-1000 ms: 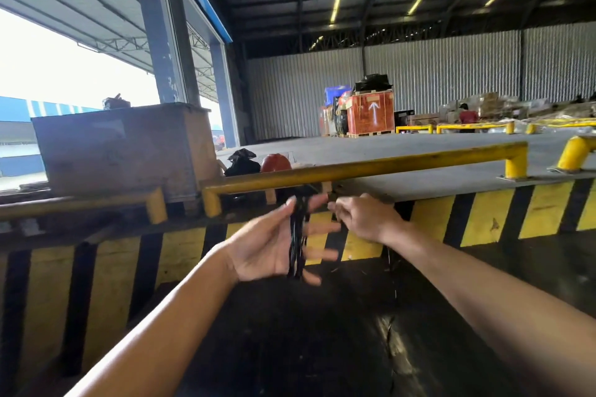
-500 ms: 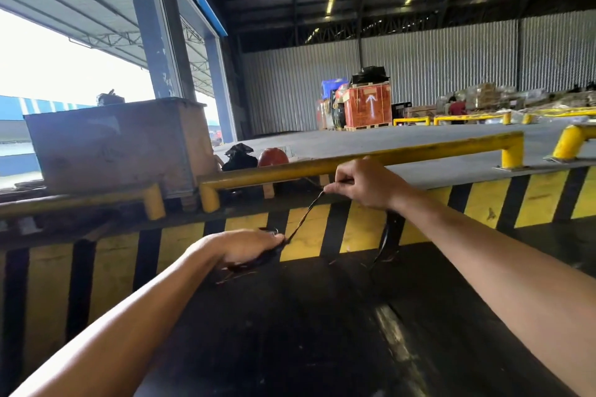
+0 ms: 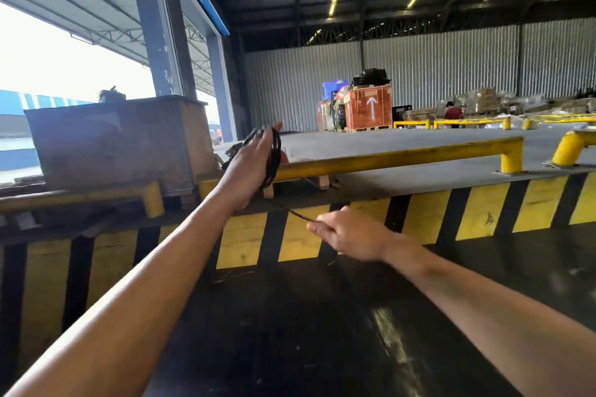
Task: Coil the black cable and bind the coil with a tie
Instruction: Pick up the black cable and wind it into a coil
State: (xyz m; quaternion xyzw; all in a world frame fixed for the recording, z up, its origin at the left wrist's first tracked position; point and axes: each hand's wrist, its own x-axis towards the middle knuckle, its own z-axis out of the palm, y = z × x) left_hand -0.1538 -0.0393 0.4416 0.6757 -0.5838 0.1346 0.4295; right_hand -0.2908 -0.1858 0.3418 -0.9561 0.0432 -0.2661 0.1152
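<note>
My left hand [image 3: 250, 164] is raised with its fingers pointing up, and several loops of the black cable [image 3: 273, 158] hang around the palm. A free strand of the cable [image 3: 295, 212] runs down and to the right from the loops. My right hand [image 3: 350, 240] sits lower, in front of the striped wall, pinching that strand between thumb and fingers. No tie is visible.
A black work surface [image 3: 290, 332] lies below my arms. Behind it stand a yellow-and-black striped wall [image 3: 483, 212] and a yellow rail [image 3: 387, 158]. A grey crate [image 3: 113, 141] stands at the left. Far back are an orange crate [image 3: 367, 109] and a person in red [image 3: 453, 112].
My left hand has risen from low over the surface to above the rail, palm turned upright with the loops. My right hand has dropped from the rail down to the striped wall, still pinching the strand.
</note>
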